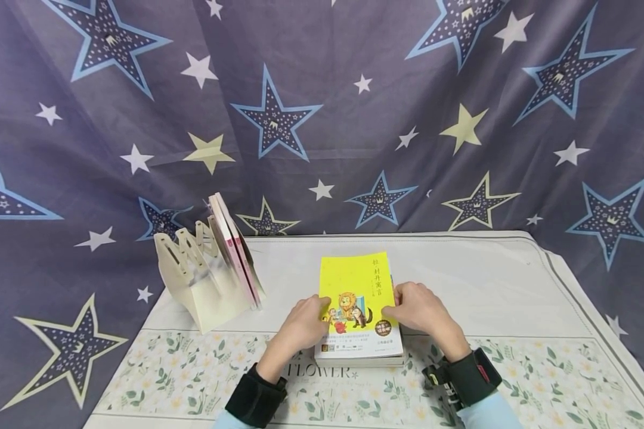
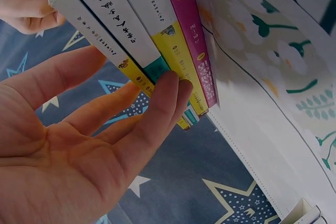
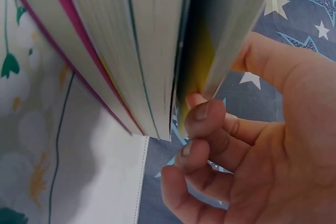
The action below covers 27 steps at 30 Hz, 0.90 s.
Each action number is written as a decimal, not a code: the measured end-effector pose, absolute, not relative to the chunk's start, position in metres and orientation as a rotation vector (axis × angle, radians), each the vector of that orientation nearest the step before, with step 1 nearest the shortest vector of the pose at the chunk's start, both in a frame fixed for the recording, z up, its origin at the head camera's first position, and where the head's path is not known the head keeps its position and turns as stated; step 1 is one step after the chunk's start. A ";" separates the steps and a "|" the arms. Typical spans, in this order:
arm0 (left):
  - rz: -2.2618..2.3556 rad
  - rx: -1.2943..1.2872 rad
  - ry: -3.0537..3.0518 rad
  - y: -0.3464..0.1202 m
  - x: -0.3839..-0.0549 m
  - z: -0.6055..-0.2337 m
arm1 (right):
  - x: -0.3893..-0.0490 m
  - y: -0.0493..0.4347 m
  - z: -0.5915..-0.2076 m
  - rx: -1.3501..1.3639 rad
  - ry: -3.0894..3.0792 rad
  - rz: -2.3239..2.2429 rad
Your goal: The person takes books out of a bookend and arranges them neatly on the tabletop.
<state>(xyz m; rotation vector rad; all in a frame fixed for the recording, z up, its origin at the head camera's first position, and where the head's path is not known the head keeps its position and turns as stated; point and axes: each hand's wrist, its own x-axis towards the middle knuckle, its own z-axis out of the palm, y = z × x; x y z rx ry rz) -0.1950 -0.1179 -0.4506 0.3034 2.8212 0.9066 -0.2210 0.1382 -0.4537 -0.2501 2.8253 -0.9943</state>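
Observation:
A stack of several books stands on the table, its top one a yellow book with cartoon animals on the cover. Beneath it, spines show in the left wrist view, among them a teal-and-white book and a magenta book at the bottom. My left hand holds the stack's left side, thumb at the top cover's edge and fingertips against the spines. At the right side, my right hand pinches the yellow book, thumb on its cover and a finger underneath. The right wrist view shows a gap below that book.
Left of the stack, a cream bookend rack holds upright thin books in its right slot. A white table cover with a floral band lies underneath. A star-patterned curtain hangs behind the table.

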 end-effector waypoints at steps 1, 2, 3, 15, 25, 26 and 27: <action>0.908 0.303 2.819 -0.118 -0.195 -0.451 | -0.221 0.138 -0.454 -0.252 2.823 -0.990; 0.907 0.302 2.820 -0.118 -0.195 -0.452 | -0.221 0.138 -0.455 -0.248 2.818 -0.986; 0.908 0.297 2.819 -0.118 -0.195 -0.452 | -0.221 0.138 -0.456 -0.248 2.816 -0.980; 0.888 0.286 2.826 -0.116 -0.194 -0.452 | -0.221 0.140 -0.458 -0.256 2.827 -0.879; 0.875 0.274 2.812 -0.115 -0.194 -0.454 | -0.218 0.141 -0.457 -0.267 2.824 -0.817; 0.875 0.273 2.811 -0.115 -0.194 -0.454 | -0.218 0.141 -0.457 -0.268 2.824 -0.816; 0.875 0.274 2.812 -0.115 -0.194 -0.454 | -0.218 0.141 -0.456 -0.268 2.822 -0.819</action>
